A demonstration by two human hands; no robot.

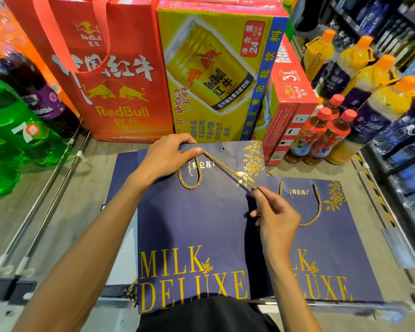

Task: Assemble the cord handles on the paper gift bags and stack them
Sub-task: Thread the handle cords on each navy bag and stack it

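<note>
- Two navy bags are lying flat before us: the bag [194, 224] we are working on is sitting at the centre, and a second bag [333, 236] is lying at its 3 o'clock, partly covered by its right edge.
- Our left hand [163, 156] is gripping the bag's top edge at 11 o'clock, fingers curled over the rim and the thumb pressing the gold cord [228, 170] against the paper.
- Our right hand [273, 214] is pinching the cord's other end between thumb and forefinger, at 4 o'clock from the left hand, over the bag's right edge; the other fingers are curling loosely.
- Between the two hands the cord is running straight, and at 6 o'clock below the left thumb it is hanging in a small loop on the bag's face.
- An eyelet [223, 148] is showing near the top edge, at 3 o'clock from that thumb.
- Across the second bag's upper face a gold handle [318, 204] is looping.
- At 12 o'clock behind the bags, a red bag [110, 92], a yellow carton [213, 80] and a red carton [290, 92] are standing side by side.
- Green bottles [15, 130] are crowding in at 9 o'clock, orange-capped bottles [369, 80] at 2 o'clock, and red-capped bottles [321, 130] are standing just beside the red carton.
</note>
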